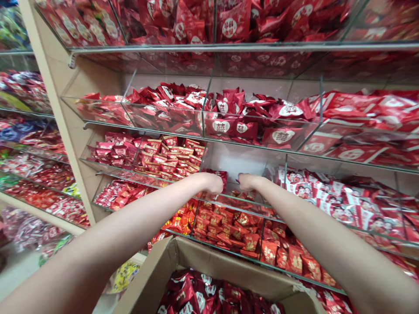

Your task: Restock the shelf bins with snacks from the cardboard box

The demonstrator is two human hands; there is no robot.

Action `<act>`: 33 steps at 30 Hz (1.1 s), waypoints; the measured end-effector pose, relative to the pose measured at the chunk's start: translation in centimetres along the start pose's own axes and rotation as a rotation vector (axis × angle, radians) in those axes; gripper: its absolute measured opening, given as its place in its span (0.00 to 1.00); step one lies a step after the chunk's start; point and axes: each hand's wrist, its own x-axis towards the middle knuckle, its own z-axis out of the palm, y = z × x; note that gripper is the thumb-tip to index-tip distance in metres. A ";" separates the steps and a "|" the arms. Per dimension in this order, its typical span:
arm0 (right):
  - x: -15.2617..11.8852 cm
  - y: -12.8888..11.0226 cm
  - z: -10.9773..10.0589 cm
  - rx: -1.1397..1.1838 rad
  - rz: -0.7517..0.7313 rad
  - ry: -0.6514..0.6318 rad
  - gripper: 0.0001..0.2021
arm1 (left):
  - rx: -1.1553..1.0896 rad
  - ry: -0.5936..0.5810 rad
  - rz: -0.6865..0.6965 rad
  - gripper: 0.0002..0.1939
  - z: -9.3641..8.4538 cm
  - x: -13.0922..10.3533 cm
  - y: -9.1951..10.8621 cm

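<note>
Both of my arms reach into a shelf compartment with a pale back panel. My left hand (213, 183) is closed at its left side, fingers curled against a dark red packet (223, 175) that shows just behind it. My right hand (248, 182) is closed at the middle of the compartment, its fingers turned down and inward. Whatever it may hold is hidden, apart from a small dark spot by the fingertips. Below my arms stands an open cardboard box (209, 258) holding many dark red packets (209, 293) with white heart-shaped labels.
Clear dividers split the shelves (157, 130) into bins of red packets. White-and-red packets (327, 196) lie right of my right hand, gold-and-red ones (166, 157) to the left. Orange-red packets (225, 224) fill the shelf below. A wooden upright (60, 100) and another candy rack are at left.
</note>
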 end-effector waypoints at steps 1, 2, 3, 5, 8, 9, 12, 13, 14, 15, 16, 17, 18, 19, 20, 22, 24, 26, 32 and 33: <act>-0.3 0.1 -0.4 0.038 -0.024 0.040 0.14 | 0.023 0.022 -0.016 0.08 -0.1 -0.3 0.2; -0.6 0.2 -0.8 0.078 -0.051 0.082 0.14 | 0.042 0.036 -0.033 0.08 -0.2 -0.6 0.4; -1.0 0.4 -1.2 0.119 -0.083 0.121 0.14 | 0.057 0.055 -0.050 0.09 -0.3 -0.9 0.6; -1.9 0.9 -1.8 0.206 -0.151 0.176 0.13 | 0.073 0.119 -0.076 0.12 -0.4 -2.0 0.9; -3.3 1.3 -2.1 0.361 -0.274 0.198 0.14 | 0.070 0.302 -0.093 0.17 -0.2 -4.1 0.8; -3.6 1.2 -2.0 0.439 -0.343 0.185 0.14 | 0.058 0.387 -0.092 0.17 -0.1 -4.9 0.6; -3.8 0.1 -1.2 0.672 -0.578 0.119 0.13 | 0.005 0.631 -0.070 0.15 0.8 -6.6 -0.2; -3.6 -0.5 -0.8 0.706 -0.635 0.098 0.13 | -0.009 0.684 -0.062 0.13 1.3 -6.9 -0.5; -3.3 -1.1 -0.5 0.700 -0.670 0.089 0.14 | -0.019 0.727 -0.053 0.13 1.7 -7.2 -0.8; -3.0 -1.8 -0.1 0.671 -0.689 0.094 0.14 | -0.024 0.756 -0.044 0.13 2.1 -7.3 -1.1; -2.8 -2.3 0.2 0.626 -0.698 0.105 0.14 | -0.026 0.772 -0.035 0.13 2.5 -7.4 -1.3; -2.6 -2.8 0.4 0.567 -0.688 0.125 0.15 | -0.024 0.776 -0.025 0.14 2.9 -7.5 -1.5; -2.6 -3.1 0.6 0.508 -0.656 0.154 0.15 | -0.015 0.769 -0.013 0.15 3.2 -7.6 -1.7; -2.7 -3.3 0.6 0.457 -0.607 0.187 0.14 | 0.001 0.757 -0.002 0.15 3.4 -7.6 -1.7; -2.8 -3.4 0.6 0.415 -0.549 0.213 0.12 | 0.023 0.742 0.003 0.16 3.5 -7.7 -1.8; -3.0 -3.4 0.5 0.365 -0.439 0.235 0.07 | 0.073 0.687 -0.002 0.17 3.5 -7.9 -1.6; -3.1 -3.3 0.4 0.349 -0.386 0.235 0.04 | 0.106 0.605 -0.014 0.18 3.3 -8.0 -1.2; -2.9 -3.3 0.3 0.344 -0.377 0.227 0.02 | 0.121 0.510 -0.017 0.17 2.9 -8.0 -0.6; -2.9 -3.0 0.2 0.420 -0.341 0.136 0.09 | 0.166 0.316 -0.089 0.18 1.7 -7.5 0.4; -3.2 -3.0 0.2 0.480 -0.331 0.132 0.10 | 0.169 0.299 -0.106 0.19 1.6 -7.5 0.5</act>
